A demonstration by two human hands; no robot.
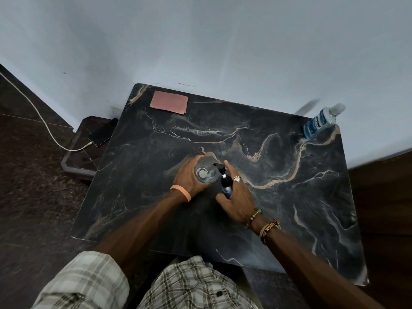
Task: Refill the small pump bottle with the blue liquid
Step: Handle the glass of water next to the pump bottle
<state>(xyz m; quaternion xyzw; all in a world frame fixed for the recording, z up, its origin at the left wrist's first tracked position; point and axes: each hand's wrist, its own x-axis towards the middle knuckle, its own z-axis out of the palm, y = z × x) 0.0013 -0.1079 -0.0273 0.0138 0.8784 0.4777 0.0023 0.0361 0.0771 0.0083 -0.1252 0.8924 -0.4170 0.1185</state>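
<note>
Nearest the camera is a plaid shirt [196, 284], with both bare forearms reaching out over a dark marbled table [289, 208]. The right hand [238, 201], with a ring and beaded bracelets at the wrist, has its fingers and thumb curled round the small pump bottle [226, 186]. The bottle stands near the middle of the table and tilts a little toward the person. It is dark with a black pump head on a white stem, and blue shows low in its body; how full it is cannot be told.

Just left of it, almost touching the pump head, the left hand [189, 179], with an orange wristband [181, 191], is wrapped round a clear glass [205, 173]. Seen from above, the glass looks colourless inside, and whether it holds anything is unclear. The two hands are side by side, each clamped on its own vessel.

Farther off, a pink sheet [169, 105] lies flat at the far left edge of the table. At the far right corner stands a clear mouthwash bottle [321, 121], capped, with blue liquid in its lower part. Off the table to the left, a phone [101, 134] lies on a low ledge with a white cable [40, 117] plugged into it.
</note>
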